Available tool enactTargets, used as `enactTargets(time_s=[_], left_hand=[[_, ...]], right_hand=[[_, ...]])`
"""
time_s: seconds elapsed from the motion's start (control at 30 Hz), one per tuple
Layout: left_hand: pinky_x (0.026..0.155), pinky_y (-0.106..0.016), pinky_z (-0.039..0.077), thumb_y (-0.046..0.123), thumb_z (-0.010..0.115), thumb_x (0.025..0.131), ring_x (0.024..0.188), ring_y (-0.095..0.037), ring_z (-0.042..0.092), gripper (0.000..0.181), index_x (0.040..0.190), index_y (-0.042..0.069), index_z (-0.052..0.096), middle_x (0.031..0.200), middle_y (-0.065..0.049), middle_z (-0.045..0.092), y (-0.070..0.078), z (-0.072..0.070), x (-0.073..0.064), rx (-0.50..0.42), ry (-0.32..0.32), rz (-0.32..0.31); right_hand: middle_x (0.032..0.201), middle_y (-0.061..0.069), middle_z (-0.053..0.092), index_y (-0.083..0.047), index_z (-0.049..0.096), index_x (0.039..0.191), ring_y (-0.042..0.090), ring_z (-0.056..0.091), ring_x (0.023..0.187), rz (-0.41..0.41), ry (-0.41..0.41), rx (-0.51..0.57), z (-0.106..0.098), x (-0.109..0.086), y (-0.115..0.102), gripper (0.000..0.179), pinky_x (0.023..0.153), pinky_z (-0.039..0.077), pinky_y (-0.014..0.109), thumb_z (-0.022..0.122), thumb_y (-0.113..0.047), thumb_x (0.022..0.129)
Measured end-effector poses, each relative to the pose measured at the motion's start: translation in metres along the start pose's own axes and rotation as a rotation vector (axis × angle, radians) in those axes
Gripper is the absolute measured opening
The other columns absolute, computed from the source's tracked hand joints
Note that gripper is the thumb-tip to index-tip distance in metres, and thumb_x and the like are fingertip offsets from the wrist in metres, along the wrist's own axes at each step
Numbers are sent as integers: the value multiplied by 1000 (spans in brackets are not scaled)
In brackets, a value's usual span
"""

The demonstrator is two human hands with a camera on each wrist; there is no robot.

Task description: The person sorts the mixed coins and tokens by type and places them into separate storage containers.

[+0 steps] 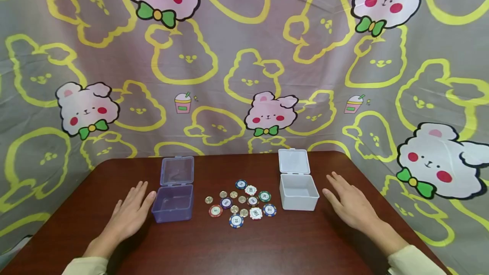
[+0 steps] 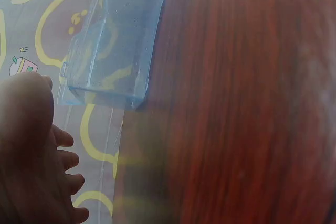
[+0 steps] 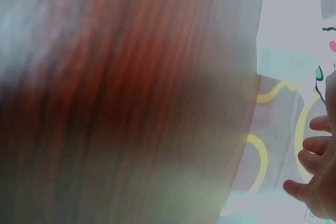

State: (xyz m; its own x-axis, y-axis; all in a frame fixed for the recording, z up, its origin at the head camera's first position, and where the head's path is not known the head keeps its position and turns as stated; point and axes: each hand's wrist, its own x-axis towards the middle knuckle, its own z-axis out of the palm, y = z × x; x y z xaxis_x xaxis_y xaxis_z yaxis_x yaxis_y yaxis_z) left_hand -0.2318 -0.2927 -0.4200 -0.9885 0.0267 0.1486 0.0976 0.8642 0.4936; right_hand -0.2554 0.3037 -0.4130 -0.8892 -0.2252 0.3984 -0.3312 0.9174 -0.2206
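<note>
My left hand [image 1: 131,209] lies with fingers spread just left of a translucent blue-purple box [image 1: 172,213], holding nothing. That box, lid raised, also shows in the left wrist view beyond the left thumb [image 2: 29,108]. On the other side, my right hand [image 1: 351,205] extends its fingers beside a white box [image 1: 299,202], which has its lid tipped back too. Nothing is in the right hand; its fingers [image 3: 315,150] show at the edge of the right wrist view. Between the boxes lie several poker chips [image 1: 236,220] and several gold coins [image 1: 209,200], loosely scattered.
Everything stands on a dark red-brown wooden table [image 1: 244,251]. Behind it and along both sides hangs a grey curtain [image 1: 229,139] printed with yellow outlines and cartoon rabbits. The upright lids [image 1: 177,170] rise at the back of the boxes.
</note>
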Motion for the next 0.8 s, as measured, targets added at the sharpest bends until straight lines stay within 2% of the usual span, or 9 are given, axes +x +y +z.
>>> enactTargets(time_s=[0.1, 0.3, 0.43, 0.7, 0.8], left_hand=[[105, -77, 8, 52, 23, 108, 143, -56, 12, 77, 155, -9, 19, 159, -34, 15, 1, 3, -1, -27, -1, 1], [106, -75, 14, 48, 26, 109, 142, -56, 16, 74, 153, -12, 21, 156, -37, 18, 5, 10, -2, -78, 1, 14], [109, -71, 16, 48, 27, 109, 143, -55, 16, 75, 154, -12, 19, 157, -37, 17, 8, 12, 0, -157, -5, 5], [112, -67, 18, 52, 22, 108, 142, -53, 21, 76, 156, -7, 16, 157, -35, 20, 14, 13, 4, -265, -31, -84], [114, -64, 16, 52, 19, 108, 144, -51, 19, 76, 155, -8, 16, 157, -34, 21, 15, 13, 6, -336, -19, -112]], right_hand=[[151, 23, 44, 1, 49, 145, 44, 40, 138, -14, 27, 64, 1, 3, -6, 56, 105, 35, 62, 49, -40, 106], [146, 20, 52, -1, 52, 144, 41, 48, 133, -1, 63, 224, 1, 8, -17, 52, 104, 38, 58, 54, -36, 105], [141, 19, 57, -4, 54, 142, 40, 51, 130, 25, 87, 319, -3, 12, -26, 49, 103, 40, 58, 56, -35, 104], [131, 15, 64, -6, 59, 138, 34, 61, 118, 77, 95, 451, -3, 19, -44, 47, 92, 50, 55, 60, -36, 102], [130, 14, 65, -7, 60, 136, 29, 61, 116, 82, 92, 497, -2, 22, -51, 46, 90, 52, 48, 62, -36, 101]])
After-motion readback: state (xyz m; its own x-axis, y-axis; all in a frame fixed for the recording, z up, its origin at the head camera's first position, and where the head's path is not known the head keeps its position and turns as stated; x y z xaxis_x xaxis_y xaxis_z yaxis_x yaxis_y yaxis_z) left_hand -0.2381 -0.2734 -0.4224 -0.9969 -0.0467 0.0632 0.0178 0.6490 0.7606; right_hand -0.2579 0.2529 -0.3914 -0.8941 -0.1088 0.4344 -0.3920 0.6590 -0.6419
